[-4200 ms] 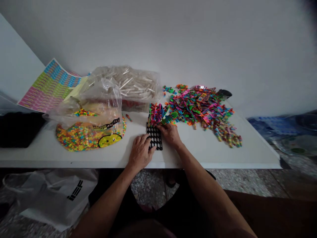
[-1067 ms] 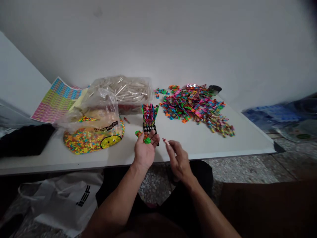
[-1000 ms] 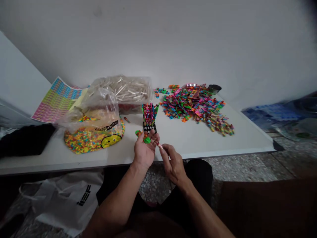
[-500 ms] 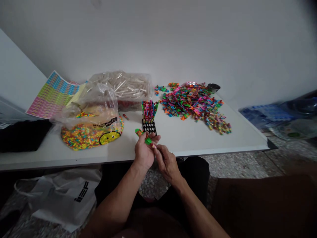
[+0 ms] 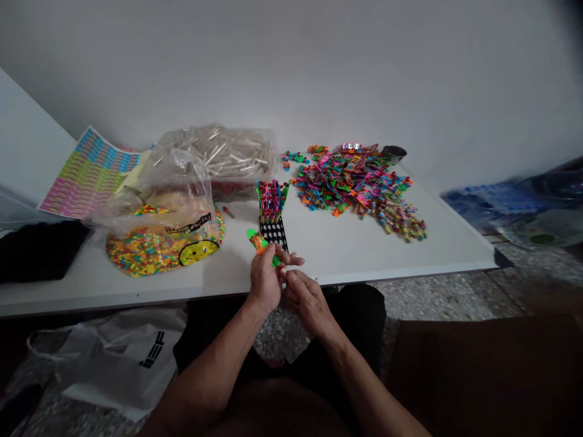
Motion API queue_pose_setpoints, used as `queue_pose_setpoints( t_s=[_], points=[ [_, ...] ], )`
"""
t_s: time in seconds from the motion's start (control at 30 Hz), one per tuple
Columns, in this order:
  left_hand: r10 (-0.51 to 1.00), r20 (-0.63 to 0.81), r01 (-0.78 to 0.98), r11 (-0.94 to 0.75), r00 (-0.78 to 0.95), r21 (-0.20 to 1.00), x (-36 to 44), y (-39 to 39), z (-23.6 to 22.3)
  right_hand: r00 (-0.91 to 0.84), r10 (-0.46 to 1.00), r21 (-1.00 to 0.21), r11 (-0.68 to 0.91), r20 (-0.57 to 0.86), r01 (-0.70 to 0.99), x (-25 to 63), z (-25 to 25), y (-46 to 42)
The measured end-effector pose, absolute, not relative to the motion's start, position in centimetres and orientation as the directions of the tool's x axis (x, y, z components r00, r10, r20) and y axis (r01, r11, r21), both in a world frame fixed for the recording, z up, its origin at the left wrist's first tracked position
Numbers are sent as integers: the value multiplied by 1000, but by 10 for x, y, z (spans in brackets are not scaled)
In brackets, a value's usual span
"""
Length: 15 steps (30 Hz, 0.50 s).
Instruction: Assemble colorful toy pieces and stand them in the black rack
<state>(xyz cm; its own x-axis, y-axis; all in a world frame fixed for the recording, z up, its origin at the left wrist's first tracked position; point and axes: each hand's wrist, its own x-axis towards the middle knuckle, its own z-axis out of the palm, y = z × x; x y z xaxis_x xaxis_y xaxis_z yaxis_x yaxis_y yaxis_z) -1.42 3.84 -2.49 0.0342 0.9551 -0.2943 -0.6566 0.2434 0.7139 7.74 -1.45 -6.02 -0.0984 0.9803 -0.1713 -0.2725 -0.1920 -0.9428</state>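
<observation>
A colourful pile (image 5: 350, 179) of small plastic parts spreads over the right of the table (image 5: 455, 255), with a dark cup (image 5: 394, 154) at its far end. On the left lie a printed sheet (image 5: 84, 182) and a black cloth (image 5: 39, 255); a white tote (image 5: 122, 364) is below the table edge. One loose tube (image 5: 228, 212) lies between the candy bag (image 5: 150, 246) and the rack (image 5: 273, 233), whose near end is partly hidden behind the left hand (image 5: 265, 282).

The candy bag holds bright little pellets. Behind it, a clear bag (image 5: 228, 149) is full of pale tubes. The rack's far holes carry upright, many-coloured pieces; its nearer holes are bare.

The hands are together at the near table edge. The left is closed around green and orange pieces (image 5: 257, 241), thumb over them; the right pinches a small tube (image 5: 283, 271) against the green end. About a second ago that tube was apart from the left palm, which lay open; 4.2 seconds ago both hands were at the rack.
</observation>
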Motion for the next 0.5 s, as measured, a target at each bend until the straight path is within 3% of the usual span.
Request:
queue_pose_setpoints(
  t_s=[0.1,0.5],
  points=[
    [954,-296,-653,255,49,713,-15,36,-29,-159,954,-851,-297,-253,-433,74,-68,-17],
    [949,-308,-665,274,69,694,-19,31,-31,-161,958,-830,-285,-236,-480,60,-73,-18]
  ],
)
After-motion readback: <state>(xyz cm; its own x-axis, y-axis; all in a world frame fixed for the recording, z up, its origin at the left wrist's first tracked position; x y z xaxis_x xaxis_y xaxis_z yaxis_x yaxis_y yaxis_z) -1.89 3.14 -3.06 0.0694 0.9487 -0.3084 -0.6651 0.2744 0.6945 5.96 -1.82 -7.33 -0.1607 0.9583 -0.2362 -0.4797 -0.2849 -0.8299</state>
